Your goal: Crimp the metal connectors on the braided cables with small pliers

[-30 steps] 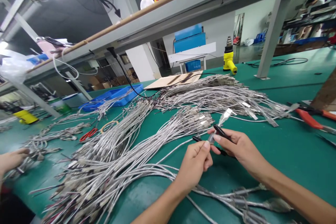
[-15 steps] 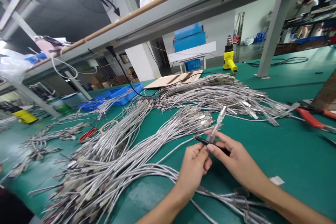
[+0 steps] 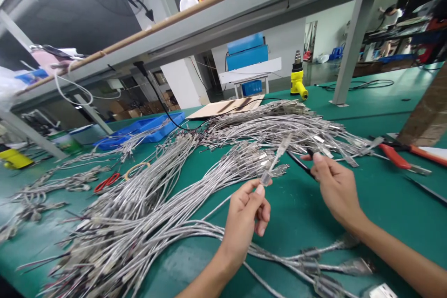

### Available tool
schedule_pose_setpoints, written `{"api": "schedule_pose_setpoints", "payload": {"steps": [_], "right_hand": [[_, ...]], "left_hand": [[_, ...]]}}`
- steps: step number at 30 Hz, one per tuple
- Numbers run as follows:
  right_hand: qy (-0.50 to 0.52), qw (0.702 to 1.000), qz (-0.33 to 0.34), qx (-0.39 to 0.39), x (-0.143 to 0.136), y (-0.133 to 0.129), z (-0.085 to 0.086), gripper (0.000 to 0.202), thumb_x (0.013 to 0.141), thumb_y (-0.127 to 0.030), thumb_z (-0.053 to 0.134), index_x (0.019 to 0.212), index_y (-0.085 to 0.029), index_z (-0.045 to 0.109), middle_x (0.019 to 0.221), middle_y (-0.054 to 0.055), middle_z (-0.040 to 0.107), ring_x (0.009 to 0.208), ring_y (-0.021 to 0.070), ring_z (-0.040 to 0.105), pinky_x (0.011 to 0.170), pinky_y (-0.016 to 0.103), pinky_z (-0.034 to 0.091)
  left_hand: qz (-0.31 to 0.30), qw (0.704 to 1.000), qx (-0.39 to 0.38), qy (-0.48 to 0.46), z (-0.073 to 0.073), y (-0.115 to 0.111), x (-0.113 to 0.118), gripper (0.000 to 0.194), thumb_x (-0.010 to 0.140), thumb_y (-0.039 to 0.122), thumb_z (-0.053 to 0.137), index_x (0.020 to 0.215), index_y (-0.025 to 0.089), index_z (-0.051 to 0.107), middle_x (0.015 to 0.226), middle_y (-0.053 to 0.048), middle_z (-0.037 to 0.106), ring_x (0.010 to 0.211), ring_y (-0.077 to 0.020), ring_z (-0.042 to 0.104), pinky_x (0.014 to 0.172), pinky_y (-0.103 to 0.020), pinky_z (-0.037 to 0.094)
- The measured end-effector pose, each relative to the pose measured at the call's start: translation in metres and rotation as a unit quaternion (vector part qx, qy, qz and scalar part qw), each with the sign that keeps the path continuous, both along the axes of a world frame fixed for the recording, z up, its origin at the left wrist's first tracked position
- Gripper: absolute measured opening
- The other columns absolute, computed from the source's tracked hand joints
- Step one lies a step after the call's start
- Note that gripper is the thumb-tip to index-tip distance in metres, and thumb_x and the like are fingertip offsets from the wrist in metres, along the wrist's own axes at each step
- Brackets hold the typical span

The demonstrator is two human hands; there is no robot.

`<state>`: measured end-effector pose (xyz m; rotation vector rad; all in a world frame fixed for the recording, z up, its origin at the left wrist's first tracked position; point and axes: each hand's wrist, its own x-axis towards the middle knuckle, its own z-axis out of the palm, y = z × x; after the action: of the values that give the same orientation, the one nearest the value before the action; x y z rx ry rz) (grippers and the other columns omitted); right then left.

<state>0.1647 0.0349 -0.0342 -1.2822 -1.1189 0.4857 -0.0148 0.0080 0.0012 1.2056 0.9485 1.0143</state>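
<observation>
A: What are your hands doing?
B: Left hand [image 3: 246, 212] is pinching a cable [image 3: 274, 163] end, plug pointing up over the mat [image 3: 384, 205]. Right hand [image 3: 335, 186] is gripping a thin black tube [image 3: 299, 164], just right of it.
A: Behind that?
B: Cable piles [image 3: 181, 181] are lying beyond, red pliers [image 3: 401, 160] right, yellow heat gun [image 3: 298, 81] far back.

A green table [image 3: 366, 214] carries heaps of silver cables [image 3: 167, 195] across its middle. Red scissors [image 3: 106, 181] lie toward the left edge, orange pliers [image 3: 401, 160] near the right edge. At the far edge sit a blue tray [image 3: 146, 128], cardboard [image 3: 230, 106] and a yellow heat gun [image 3: 297, 81].
</observation>
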Motion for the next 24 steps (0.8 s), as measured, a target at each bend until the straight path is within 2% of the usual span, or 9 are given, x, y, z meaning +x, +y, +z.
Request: {"api": "schedule_pose_setpoints", "payload": {"steps": [2,4,7,9,13,16,19,21,24], "right_hand": [[0.032,0.999,-0.032,0.010,0.011,0.005,-0.002,0.040,0.086,-0.049,0.041,0.081,-0.017,0.063,0.053,-0.004,0.034,0.045,0.0113,0.029,0.042,0.024,0.023],[0.051,0.998,-0.042,0.010,0.017,0.009,-0.005,0.039,0.085,-0.049,0.043,0.080,-0.016,0.063,0.053,-0.004,0.034,0.046,0.0115,0.030,0.042,0.024,0.023],[0.072,0.997,-0.027,-0.001,0.017,0.011,-0.009,0.040,0.084,-0.051,0.044,0.081,-0.016,0.063,0.052,-0.004,0.033,0.045,0.0111,0.030,0.042,0.024,0.022],[0.073,0.997,-0.006,-0.008,0.013,0.009,-0.010,0.042,0.084,-0.052,0.044,0.081,-0.015,0.063,0.053,-0.004,0.033,0.045,0.0105,0.028,0.042,0.024,0.021],[0.028,0.999,0.033,-0.024,0.005,0.003,-0.012,0.041,0.085,-0.050,0.044,0.085,-0.015,0.064,0.053,-0.004,0.034,0.047,0.0111,0.031,0.044,0.024,0.023],[-0.029,0.998,0.052,-0.035,0.002,-0.003,-0.013,0.040,0.085,-0.048,0.044,0.087,-0.015,0.065,0.057,-0.001,0.043,0.051,0.0128,0.038,0.046,0.024,0.026],[-0.085,0.995,0.047,-0.036,0.002,-0.007,-0.012,0.041,0.086,-0.048,0.042,0.089,-0.015,0.066,0.055,-0.001,0.046,0.051,0.0138,0.040,0.045,0.024,0.027],[-0.112,0.993,0.038,-0.031,0.002,-0.010,-0.011,0.042,0.087,-0.048,0.041,0.090,-0.015,0.067,0.048,-0.003,0.041,0.044,0.0127,0.037,0.042,0.024,0.024],[-0.143,0.989,0.034,-0.012,0.002,-0.015,-0.011,0.042,0.086,-0.048,0.041,0.091,-0.015,0.067,0.044,-0.004,0.042,0.039,0.0117,0.038,0.039,0.023,0.024]], "left_hand": [[-0.028,1.000,0.010,0.003,0.005,-0.003,-0.004,0.029,0.079,0.038,0.053,0.097,0.015,0.058,0.047,0.005,0.048,0.033,-0.0050,0.036,0.035,-0.017,0.025],[-0.099,0.994,0.023,0.041,0.011,-0.006,-0.008,0.023,0.077,0.034,0.056,0.085,0.015,0.064,0.048,0.002,0.052,0.039,-0.0074,0.043,0.041,-0.019,0.034],[-0.243,0.958,0.060,0.142,0.020,-0.010,-0.011,0.025,0.078,0.032,0.056,0.068,0.014,0.070,0.060,-0.006,0.061,0.058,-0.0126,0.054,0.059,-0.024,0.042],[-0.271,0.939,0.098,0.189,0.021,-0.010,-0.010,0.029,0.079,0.033,0.054,0.066,0.014,0.071,0.069,-0.009,0.064,0.067,-0.0151,0.056,0.065,-0.025,0.041],[-0.158,0.941,0.145,0.261,0.013,-0.004,-0.008,0.035,0.082,0.037,0.048,0.069,0.014,0.070,0.069,-0.008,0.066,0.066,-0.0162,0.056,0.060,-0.025,0.039],[-0.045,0.922,0.183,0.338,0.001,0.006,-0.011,0.037,0.084,0.036,0.043,0.069,0.015,0.068,0.067,-0.006,0.065,0.063,-0.0160,0.055,0.057,-0.024,0.036],[0.022,0.875,0.235,0.424,-0.009,0.017,-0.017,0.028,0.084,0.029,0.044,0.079,0.017,0.067,0.076,-0.005,0.066,0.067,-0.0168,0.055,0.060,-0.026,0.038],[0.049,0.839,0.263,0.474,-0.014,0.022,-0.020,0.023,0.083,0.022,0.044,0.092,0.017,0.065,0.091,-0.006,0.066,0.081,-0.0192,0.056,0.072,-0.029,0.040],[0.049,0.777,0.265,0.569,-0.016,0.026,-0.018,0.029,0.082,0.013,0.043,0.107,0.016,0.057,0.106,-0.009,0.060,0.100,-0.0232,0.051,0.086,-0.035,0.037]]}}
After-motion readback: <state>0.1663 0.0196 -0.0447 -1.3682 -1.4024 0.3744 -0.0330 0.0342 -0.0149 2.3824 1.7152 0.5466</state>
